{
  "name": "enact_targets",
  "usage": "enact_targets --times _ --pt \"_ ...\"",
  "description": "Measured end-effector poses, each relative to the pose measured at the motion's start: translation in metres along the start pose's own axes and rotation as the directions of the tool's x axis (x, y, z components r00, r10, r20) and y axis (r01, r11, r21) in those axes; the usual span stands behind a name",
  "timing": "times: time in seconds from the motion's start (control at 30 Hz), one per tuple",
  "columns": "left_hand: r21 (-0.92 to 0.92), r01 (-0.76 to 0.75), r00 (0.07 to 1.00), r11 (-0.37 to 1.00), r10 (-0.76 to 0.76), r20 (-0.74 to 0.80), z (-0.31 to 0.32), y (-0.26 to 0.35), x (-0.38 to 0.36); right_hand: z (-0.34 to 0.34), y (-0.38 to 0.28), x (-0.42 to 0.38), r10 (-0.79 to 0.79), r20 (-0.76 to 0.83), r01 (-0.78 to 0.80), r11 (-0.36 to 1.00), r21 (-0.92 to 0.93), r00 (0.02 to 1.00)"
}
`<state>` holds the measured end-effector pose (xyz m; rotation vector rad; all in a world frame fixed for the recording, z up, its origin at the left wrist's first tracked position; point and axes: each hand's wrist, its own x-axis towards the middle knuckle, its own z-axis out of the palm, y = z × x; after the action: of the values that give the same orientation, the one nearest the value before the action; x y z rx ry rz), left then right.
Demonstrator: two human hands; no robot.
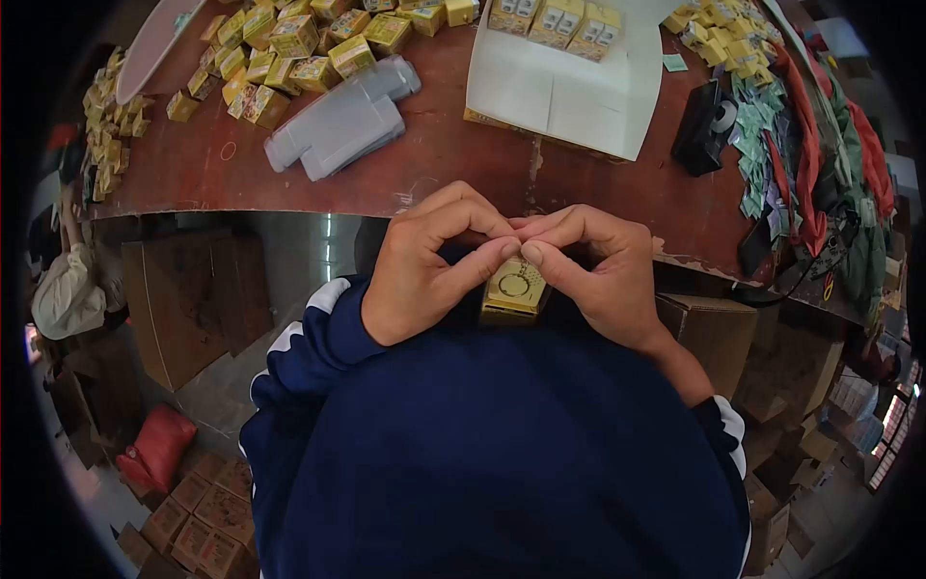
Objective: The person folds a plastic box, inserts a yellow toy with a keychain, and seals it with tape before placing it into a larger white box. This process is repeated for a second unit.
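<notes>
Pinching the far end of a small yellow box (pixel 514 288) at dial centre, left hand (pixel 424 256) and right hand (pixel 610 275) stand close together; uneven thumb pressure might crease it; clear plastic packaging (pixel 347 121), 11 o'clock; white-lined tray (pixel 588 111), 1 o'clock.

Packing wkshp, apparently, being seen now: red table (pixel 449 159) piled w/ small yellow boxes (pixel 294 37), white tray (pixel 590 104) part-filled w/ more, brown cartons (pixel 210 516) stacked below, another person (pixel 69 294) glimpsed far L.
</notes>
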<state>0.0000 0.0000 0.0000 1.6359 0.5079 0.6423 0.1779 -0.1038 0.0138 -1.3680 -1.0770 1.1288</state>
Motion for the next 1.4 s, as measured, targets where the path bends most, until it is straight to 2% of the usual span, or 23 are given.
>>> enact_targets --times 0.5,0.57,0.7,0.9,0.97,1.0,1.07,1.17,1.3,1.4 --pt "0.034 0.001 1.0 0.999 -0.002 0.027 -0.004 -0.004 -0.001 0.0 -0.002 -0.001 0.021 0.002 -0.021 0.999 0.041 1.0" --pt "0.055 -0.027 0.999 0.998 0.025 0.042 -0.005 -0.004 0.003 -0.001 -0.007 0.001 0.101 -0.01 -0.1 0.992 0.076 0.995" --pt "0.008 0.015 0.999 1.0 -0.016 0.045 -0.005 -0.002 0.005 -0.004 -0.007 0.002 0.115 -0.007 -0.114 0.992 0.051 0.993" --pt "0.0 -0.055 0.997 0.999 0.054 0.057 -0.005 -0.012 0.003 -0.001 0.001 -0.004 0.047 -0.019 -0.047 0.999 0.02 0.999" --pt "0.046 -0.132 0.99 0.99 0.13 0.057 -0.006 -0.017 0.001 0.001 0.006 -0.007 -0.062 -0.036 0.06 0.997 -0.052 0.997" --pt "0.046 -0.133 0.99 0.99 0.13 0.056 -0.006 -0.016 0.001 0.0 0.006 -0.005 -0.062 -0.035 0.06 0.997 -0.052 0.997" --pt "0.052 -0.025 0.999 0.998 0.023 0.038 -0.004 -0.009 0.002 -0.002 0.004 -0.002 0.038 -0.021 -0.039 0.999 -0.034 0.999" --pt "0.08 -0.029 0.998 0.996 0.025 0.057 -0.006 -0.007 0.006 0.0 -0.002 0.001 0.101 -0.035 -0.1 0.995 0.018 0.994" --pt "0.074 -0.005 0.998 0.997 0.0 0.067 -0.007 -0.004 0.008 0.001 -0.005 0.001 0.063 -0.046 -0.063 0.998 -0.016 0.997" --pt "0.064 0.004 0.999 0.998 -0.007 0.049 -0.005 -0.006 0.01 0.002 -0.007 0.001 0.117 -0.072 -0.117 0.993 0.005 0.991"
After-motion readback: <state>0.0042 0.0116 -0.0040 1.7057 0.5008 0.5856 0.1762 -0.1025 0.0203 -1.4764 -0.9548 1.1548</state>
